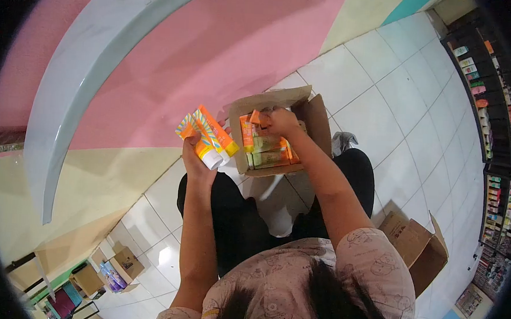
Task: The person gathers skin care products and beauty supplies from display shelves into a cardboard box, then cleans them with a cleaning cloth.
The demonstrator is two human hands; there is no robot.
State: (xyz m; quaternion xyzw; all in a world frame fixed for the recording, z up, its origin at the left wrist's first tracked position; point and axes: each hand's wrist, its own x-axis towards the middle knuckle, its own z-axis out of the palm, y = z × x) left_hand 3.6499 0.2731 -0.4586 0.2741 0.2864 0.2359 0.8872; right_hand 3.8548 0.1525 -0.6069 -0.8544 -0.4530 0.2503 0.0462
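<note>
My left hand [195, 163] is closed around several orange, yellow and white striped squeeze tubes [211, 135], with white caps pointing down toward me. They are held beside the left wall of an open cardboard box [320, 119]. My right hand [281, 123] reaches into that box, its fingers curled at a small orange pack [256, 118]. An orange tube [246, 135] stands at the box's left side. Greenish packs [269, 158] lie in the lower part of the box. My right hand and forearm hide some of the contents.
A second open cardboard box [410, 240] is on the tiled floor [380, 102] to my right. A pink and cream wall [214, 59] runs ahead. Stocked shelves [489, 108] line the far right. Purple packs [112, 276] and more cartons [126, 261] stand at lower left.
</note>
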